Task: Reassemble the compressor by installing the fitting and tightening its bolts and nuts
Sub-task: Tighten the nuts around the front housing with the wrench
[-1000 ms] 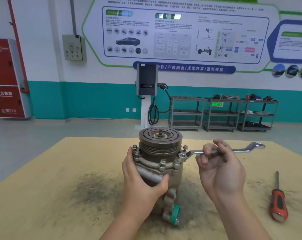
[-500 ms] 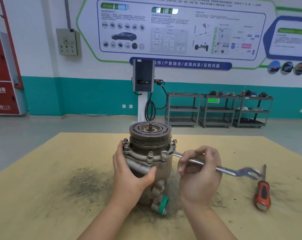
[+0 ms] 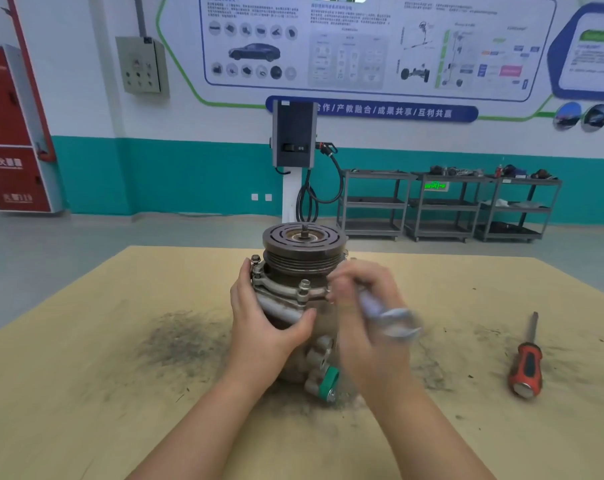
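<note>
The left hand (image 3: 259, 320) is wrapped around the compressor (image 3: 293, 299), thumb pressed across its front. The right hand (image 3: 366, 306) is blurred, fingers curled around a wrench (image 3: 388, 315). Both forearms are extended forward.

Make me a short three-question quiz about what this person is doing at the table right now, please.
1. True or false: the left hand grips the compressor.
2. What does the right hand hold? A) wrench B) hammer C) brush
3. Fill in: the red-handled ______ lies on the table, to the person's right.

Key
1. True: its fingers and thumb wrap the compressor's body.
2. A: the wrench, blurred, held beside the compressor's bolted flange.
3. Screwdriver; no hand touches it.
</note>
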Tool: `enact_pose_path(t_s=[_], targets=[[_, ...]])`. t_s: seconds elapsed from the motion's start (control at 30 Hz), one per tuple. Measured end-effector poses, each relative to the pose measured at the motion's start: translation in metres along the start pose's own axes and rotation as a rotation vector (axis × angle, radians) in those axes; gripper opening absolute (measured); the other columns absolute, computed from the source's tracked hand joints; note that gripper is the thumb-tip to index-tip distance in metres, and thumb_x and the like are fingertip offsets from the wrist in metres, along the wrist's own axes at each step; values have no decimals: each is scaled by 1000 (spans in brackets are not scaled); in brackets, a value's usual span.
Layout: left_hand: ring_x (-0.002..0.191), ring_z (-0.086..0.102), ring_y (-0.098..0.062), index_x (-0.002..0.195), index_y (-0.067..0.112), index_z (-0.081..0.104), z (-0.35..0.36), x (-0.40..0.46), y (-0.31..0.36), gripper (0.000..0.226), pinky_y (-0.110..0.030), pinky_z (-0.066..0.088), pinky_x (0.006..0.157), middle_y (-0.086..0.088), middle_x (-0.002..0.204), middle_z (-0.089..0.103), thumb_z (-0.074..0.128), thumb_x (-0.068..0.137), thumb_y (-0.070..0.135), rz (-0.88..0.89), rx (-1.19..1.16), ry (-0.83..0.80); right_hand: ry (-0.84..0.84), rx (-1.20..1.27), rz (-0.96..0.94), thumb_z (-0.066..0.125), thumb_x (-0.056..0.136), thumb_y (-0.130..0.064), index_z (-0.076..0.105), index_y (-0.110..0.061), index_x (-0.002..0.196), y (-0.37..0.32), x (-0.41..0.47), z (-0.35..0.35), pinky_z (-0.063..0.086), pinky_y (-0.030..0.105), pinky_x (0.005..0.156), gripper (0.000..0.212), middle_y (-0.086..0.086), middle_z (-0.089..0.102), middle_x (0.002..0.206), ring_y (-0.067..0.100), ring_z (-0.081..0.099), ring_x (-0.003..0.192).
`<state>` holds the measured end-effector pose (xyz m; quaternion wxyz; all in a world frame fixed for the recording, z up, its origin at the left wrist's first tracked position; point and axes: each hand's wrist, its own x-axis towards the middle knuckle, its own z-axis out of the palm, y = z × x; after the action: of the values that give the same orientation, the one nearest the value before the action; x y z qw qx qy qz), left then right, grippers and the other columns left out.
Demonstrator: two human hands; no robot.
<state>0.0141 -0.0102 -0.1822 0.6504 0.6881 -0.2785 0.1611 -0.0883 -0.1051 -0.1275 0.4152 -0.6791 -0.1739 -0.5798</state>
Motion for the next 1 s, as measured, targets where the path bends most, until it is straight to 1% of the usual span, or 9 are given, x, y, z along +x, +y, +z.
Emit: enact_pose_path(t_s=[0.07, 0.17, 0.23, 0.5, 0.6, 0.73, 0.83, 0.9, 1.0], targets=[[114, 21, 37, 150, 37, 14, -2, -1, 0, 113, 13, 22, 84, 59, 115, 17, 71, 56, 62, 8, 15, -6, 192, 223, 214, 41, 98, -15, 48, -15, 93, -4, 7, -2, 46, 22, 61, 9, -1, 59, 76, 15, 55, 62], [113, 22, 37, 151, 34, 14, -2, -1, 4, 113, 13, 21, 82, 49, 121, 20, 70, 57, 61, 3, 9, -8, 392, 585, 517, 32, 101, -4, 44, -13, 92, 0, 15, -8, 42, 23, 51, 17, 2, 58, 63, 16, 47, 49], [112, 22, 38, 151, 32, 13, -1, -1, 5, 114, 14, 21, 82, 43, 123, 21, 70, 57, 60, 5, 7, -7, 426, 699, 649, 29, 100, 1, 45, -11, 91, 5, 19, -11, 40, 23, 47, 22, 6, 56, 59, 17, 44, 45], [111, 23, 38, 151, 34, 12, -2, -1, 4, 114, 13, 22, 82, 45, 123, 20, 70, 56, 61, 5, -8, -18, 384, 933, 952, 31, 93, -2, 42, -12, 85, 19, 29, -24, 31, 20, 41, 16, 2, 46, 55, 14, 37, 40], [111, 23, 38, 152, 32, 12, -3, -1, 4, 115, 13, 22, 82, 44, 123, 21, 70, 56, 60, 6, -6, -19, 466, 964, 974, 31, 92, -3, 40, -12, 83, 20, 23, -20, 28, 19, 39, 16, 1, 43, 54, 13, 33, 38], [112, 21, 38, 152, 31, 12, -2, -2, 4, 116, 13, 21, 83, 26, 128, 28, 69, 56, 61, -7, 3, -17, 487, 735, 753, 30, 95, 1, 43, -10, 88, 13, 16, -10, 34, 21, 40, 18, 3, 51, 55, 16, 41, 39], [113, 21, 37, 152, 31, 12, -2, -2, 4, 115, 13, 21, 82, 36, 124, 27, 69, 57, 62, 1, 10, -20, 367, 583, 576, 35, 93, -3, 44, -11, 88, 6, 16, -9, 40, 23, 44, 13, 4, 56, 58, 18, 46, 43], [114, 22, 36, 152, 31, 12, -2, -2, 3, 115, 13, 22, 82, 43, 124, 22, 70, 57, 61, 6, 6, -22, 341, 606, 629, 34, 94, -2, 44, -11, 89, 8, 21, -13, 38, 22, 43, 14, 4, 55, 57, 18, 45, 42], [113, 22, 37, 152, 29, 12, -2, -2, 5, 115, 13, 21, 82, 43, 123, 22, 72, 59, 56, 5, 8, -16, 411, 775, 874, 31, 95, 0, 43, -10, 89, 16, 27, -20, 33, 20, 40, 17, 4, 53, 54, 16, 41, 39]])
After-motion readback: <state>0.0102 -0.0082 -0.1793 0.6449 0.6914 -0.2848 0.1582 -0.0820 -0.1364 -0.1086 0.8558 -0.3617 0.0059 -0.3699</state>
